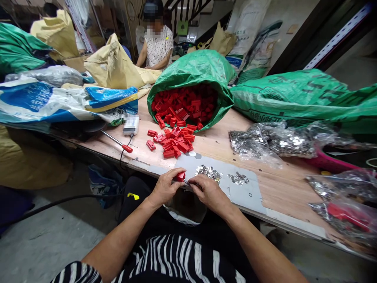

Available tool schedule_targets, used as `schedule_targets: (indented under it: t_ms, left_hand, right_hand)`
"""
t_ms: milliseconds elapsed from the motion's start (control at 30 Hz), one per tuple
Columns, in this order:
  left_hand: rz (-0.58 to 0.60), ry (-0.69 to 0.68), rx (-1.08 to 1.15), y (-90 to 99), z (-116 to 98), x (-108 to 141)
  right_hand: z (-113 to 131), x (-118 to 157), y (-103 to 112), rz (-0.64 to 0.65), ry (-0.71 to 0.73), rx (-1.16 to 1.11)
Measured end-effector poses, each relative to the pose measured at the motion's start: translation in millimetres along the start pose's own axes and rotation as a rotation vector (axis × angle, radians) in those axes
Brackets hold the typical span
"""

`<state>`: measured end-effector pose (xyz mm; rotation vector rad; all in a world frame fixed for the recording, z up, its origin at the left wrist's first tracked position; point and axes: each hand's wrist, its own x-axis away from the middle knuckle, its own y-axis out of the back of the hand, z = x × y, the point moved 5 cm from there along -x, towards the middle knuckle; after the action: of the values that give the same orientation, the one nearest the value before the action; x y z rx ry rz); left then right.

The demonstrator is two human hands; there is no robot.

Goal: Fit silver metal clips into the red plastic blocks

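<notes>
A small red block (pixel 181 175) is gripped by the left hand (pixel 165 188), pinched between thumb and fingertips at the near edge of the table (pixel 282 188). The right hand (pixel 210 192) is brought close beside it, its thumb and fingers closed on a thin metal thing (pixel 186 182), the tip of which is pointed at the red block. Whether this is a tool or a loose part cannot be told, since most of it is covered by the fingers.

Under and beyond the right hand, a grey mat (pixel 235 196) is laid on the table. A heap of metal bits (pixel 208 171) is spread on it just past the right hand's knuckles, and a smaller heap (pixel 238 179) is set farther to the right of that hand.

Straight ahead of the left hand, a loose pile of red blocks (pixel 176 143) is strewn on the wood. Behind it a green sack (pixel 191 68) is laid with its mouth turned toward the hands, and many more red blocks are seen inside. To the left of the left hand and farther off, a red-handled tool (pixel 127 148) and a white box (pixel 134 125) are placed. Well to the right of the right hand, clear bags (pixel 294 143) filled with metal bits are kept. Far beyond both hands, another person (pixel 159 49) is seen.
</notes>
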<state>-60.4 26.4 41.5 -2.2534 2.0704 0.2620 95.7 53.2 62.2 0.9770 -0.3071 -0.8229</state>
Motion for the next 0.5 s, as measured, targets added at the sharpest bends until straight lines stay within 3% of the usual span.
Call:
schedule_targets:
  t_ms: [267, 500]
  left_hand:
    - [0.022, 0.018, -0.052, -0.2, 2, -2]
    - [-0.026, -0.006, -0.114, -2.1, 8, 0]
  right_hand:
    - [2, -5, 0, 0.071, -0.009, 0.064]
    - [21, -5, -13, 0.112, -0.152, 0.349]
